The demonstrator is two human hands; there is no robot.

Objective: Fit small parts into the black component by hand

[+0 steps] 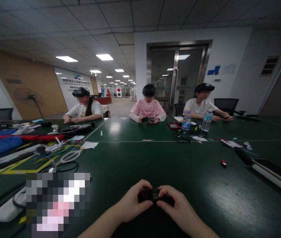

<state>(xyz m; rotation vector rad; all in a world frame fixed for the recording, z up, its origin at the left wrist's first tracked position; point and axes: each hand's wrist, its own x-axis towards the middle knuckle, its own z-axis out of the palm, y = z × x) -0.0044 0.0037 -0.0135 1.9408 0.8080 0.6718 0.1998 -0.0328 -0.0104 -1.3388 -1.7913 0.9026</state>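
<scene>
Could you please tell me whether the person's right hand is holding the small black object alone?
No, the bare left hand and the bare right hand both grip the small black object from opposite sides.

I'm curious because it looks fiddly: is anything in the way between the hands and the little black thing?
No, nothing visible is in the way. The left hand and right hand both hold the small black object, though their fingers hide parts of it. The small red item lies apart, off to the right.
</scene>
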